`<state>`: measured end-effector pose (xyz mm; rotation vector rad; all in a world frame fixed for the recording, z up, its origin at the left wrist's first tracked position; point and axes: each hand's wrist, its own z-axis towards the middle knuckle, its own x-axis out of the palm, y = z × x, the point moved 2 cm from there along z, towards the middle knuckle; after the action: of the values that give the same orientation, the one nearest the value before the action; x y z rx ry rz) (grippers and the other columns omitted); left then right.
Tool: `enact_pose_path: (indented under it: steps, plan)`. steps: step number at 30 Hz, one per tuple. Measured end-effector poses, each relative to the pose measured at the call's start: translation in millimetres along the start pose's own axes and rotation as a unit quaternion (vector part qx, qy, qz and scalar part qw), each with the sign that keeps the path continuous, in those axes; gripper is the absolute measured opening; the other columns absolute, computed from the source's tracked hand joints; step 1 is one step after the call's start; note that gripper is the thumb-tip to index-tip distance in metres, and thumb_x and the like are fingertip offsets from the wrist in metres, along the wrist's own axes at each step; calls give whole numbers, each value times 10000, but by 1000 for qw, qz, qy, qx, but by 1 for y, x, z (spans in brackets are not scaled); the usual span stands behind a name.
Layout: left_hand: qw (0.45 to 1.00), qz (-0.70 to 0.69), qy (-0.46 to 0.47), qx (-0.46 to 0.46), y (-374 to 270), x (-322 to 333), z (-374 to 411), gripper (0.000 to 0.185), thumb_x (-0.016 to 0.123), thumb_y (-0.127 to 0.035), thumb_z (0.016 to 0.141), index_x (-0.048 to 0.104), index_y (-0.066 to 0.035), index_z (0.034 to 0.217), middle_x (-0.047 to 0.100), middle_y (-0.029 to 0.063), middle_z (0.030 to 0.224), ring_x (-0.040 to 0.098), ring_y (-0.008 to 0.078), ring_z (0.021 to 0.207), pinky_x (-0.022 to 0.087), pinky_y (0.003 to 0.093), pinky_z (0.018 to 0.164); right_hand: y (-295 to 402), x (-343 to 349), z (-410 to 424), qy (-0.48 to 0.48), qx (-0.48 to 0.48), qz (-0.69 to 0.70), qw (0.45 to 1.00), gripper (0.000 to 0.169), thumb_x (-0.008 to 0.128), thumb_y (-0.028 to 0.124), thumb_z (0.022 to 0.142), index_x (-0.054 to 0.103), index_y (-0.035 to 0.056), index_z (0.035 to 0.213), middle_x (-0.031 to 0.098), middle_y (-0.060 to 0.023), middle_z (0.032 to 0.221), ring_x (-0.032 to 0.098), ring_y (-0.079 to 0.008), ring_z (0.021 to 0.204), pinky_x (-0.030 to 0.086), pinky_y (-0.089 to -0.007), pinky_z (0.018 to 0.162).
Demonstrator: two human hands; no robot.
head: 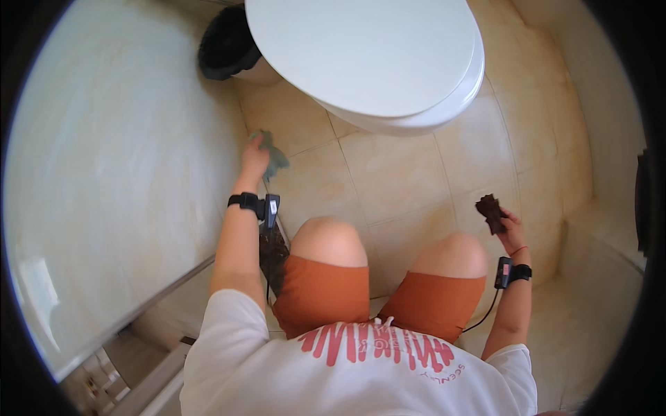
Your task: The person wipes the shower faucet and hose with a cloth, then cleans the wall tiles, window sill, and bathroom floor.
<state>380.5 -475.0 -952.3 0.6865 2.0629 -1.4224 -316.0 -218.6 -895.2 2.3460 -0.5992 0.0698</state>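
My left hand point(255, 156) reaches down beside the tiled wall at the left, holding a crumpled green-grey cloth point(274, 158) near the floor's edge. Whether the cloth touches the floor or wall, I cannot tell. At the right, my right hand point(511, 231) grips a folded dark brown cloth or similar soft item point(490, 213) between thumb and fingers, out past my right knee. Both wrists carry black straps with small devices.
A white toilet point(374, 57) with its lid down stands ahead. Left of it is a waste bin with a black liner point(223, 47). Beige floor tiles point(395, 177) lie between the tiled left wall point(130, 145) and the right wall point(614, 93). A dark object hangs at the far right.
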Motion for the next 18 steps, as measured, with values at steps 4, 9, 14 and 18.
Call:
enact_pose_path:
  steps: [4,9,14,18]
  plan:
    - [961,255,100,19,34,59,85,475,522,-161,805,529,13,1246,545,290,1199,492,429,1148,405,432,982,8,-9,-31,-102,-54,54,992,386,415,-14,891,479,-22,1271,596,-170,1163,617,-290,1028,522,-354,874]
    - [940,107,299,123,14,186,107,477,553,-179,802,548,0,1243,593,219,1172,583,346,1023,451,398,913,14,7,-51,-164,-60,62,983,397,403,-9,894,464,-26,1286,591,-172,1176,625,-284,1020,523,-340,865]
    - [827,-128,544,-71,-160,223,55,389,539,-142,831,595,-3,1191,636,93,1014,586,177,866,478,292,803,2,1,-67,-189,-40,61,979,416,402,-2,893,450,-33,1305,585,-170,1189,614,-271,1040,513,-336,876]
    - [849,38,526,-26,-129,212,69,295,488,-167,871,640,-33,1086,631,38,954,563,140,811,464,273,708,2,2,-73,-222,-65,87,969,417,413,4,897,448,-32,1311,574,-163,1216,606,-261,1064,499,-342,908]
